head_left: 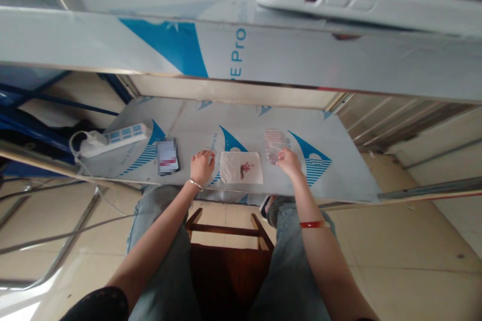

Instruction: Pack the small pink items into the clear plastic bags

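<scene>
Right now your two hands rest well apart on the bench (331, 180), a film-covered metal surface with blue markings, and the white tissue (241, 167) lies between them. Your left hand (202, 166) sits just beside the tissue's left edge, at about nine o'clock from it, curled loosely with its fingertips close together; something thin and pale seems to run from those fingertips toward ten o'clock, but it is too small to tell what it is or whether the hand truly pinches it. Your right hand (289, 161) lies near the tissue at about three o'clock, and its fingers close on a small clear plastic bag (273, 151) that stands at eleven o'clock from the hand, the bag's long axis running from six to twelve o'clock. On the tissue, right of its middle, sits a little cluster of small red pieces (246, 167); it lies nearer your right hand than your left, at about nine o'clock from the right hand and three o'clock from the left. The tissue's longer side runs across you, from nine to three o'clock. Farther out at nine o'clock from your left hand a phone (167, 157) lies flat on the bench, and beyond it, toward ten o'clock, a white power strip (115, 137) with its cord trailing off the bench edge. A thin bracelet circles your left wrist and a red bangle (312, 224) your right forearm.
</scene>
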Tool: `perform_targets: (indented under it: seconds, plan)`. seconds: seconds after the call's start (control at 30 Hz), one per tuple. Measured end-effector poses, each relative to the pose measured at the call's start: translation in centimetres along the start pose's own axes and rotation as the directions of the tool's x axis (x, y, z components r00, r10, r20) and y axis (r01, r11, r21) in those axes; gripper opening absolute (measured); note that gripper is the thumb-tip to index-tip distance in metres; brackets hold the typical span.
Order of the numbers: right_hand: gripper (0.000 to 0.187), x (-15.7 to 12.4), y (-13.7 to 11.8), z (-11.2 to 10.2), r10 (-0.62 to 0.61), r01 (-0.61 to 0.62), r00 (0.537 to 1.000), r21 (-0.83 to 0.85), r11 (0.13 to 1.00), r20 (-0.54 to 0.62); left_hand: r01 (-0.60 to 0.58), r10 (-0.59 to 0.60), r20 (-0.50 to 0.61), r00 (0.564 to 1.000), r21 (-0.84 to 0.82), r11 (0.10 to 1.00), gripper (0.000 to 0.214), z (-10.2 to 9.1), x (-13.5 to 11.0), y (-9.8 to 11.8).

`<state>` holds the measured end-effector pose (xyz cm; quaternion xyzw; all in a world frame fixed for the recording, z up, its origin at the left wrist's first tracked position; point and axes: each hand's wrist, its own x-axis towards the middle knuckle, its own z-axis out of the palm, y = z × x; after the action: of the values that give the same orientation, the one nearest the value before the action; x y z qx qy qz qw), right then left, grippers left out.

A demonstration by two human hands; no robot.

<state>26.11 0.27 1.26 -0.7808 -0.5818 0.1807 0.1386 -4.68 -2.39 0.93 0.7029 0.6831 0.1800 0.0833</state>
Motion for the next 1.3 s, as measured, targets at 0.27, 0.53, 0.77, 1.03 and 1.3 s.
perform_targets:
  seconds: [0.27, 0.53, 0.77, 1.03, 1.3]
  plan:
    - [0.028, 0.1, -0.7, 1.0, -0.013, -0.002, 0.991, -0.112, 0.994, -0.131, 0.154, -0.177, 0.118, 0.977, 0.177, 0.972, 0.034, -1.0, -0.5, -3.2]
    - [0.040, 0.6, -1.0, 2.3, -0.094, 0.079, 0.978, -0.086, 0.993, -0.188, 0.035, -0.142, 0.294, 0.945, 0.341, 0.939, 0.031, -0.8, -1.2, -3.5]
    - [0.053, 0.4, -1.5, 2.1, -0.065, 0.045, 0.962, -0.079, 0.996, -0.264, 0.110, -0.210, 0.240, 0.948, 0.374, 0.921, 0.029, 0.4, -0.1, -3.1]
    - [0.084, -2.6, -5.3, 3.4, -0.170, 0.170, 0.921, -0.030, 0.985, -0.351, 0.209, -0.247, 0.113, 0.962, 0.276, 0.938, 0.034, 0.3, 1.1, -2.2]
    - [0.041, -5.3, -8.3, 5.1, -0.587, 0.612, 0.788, 0.138, 0.779, -0.186, 0.101, -0.129, -0.177, 0.976, -0.159, 0.982, 0.036, 0.8, 2.5, -0.9]
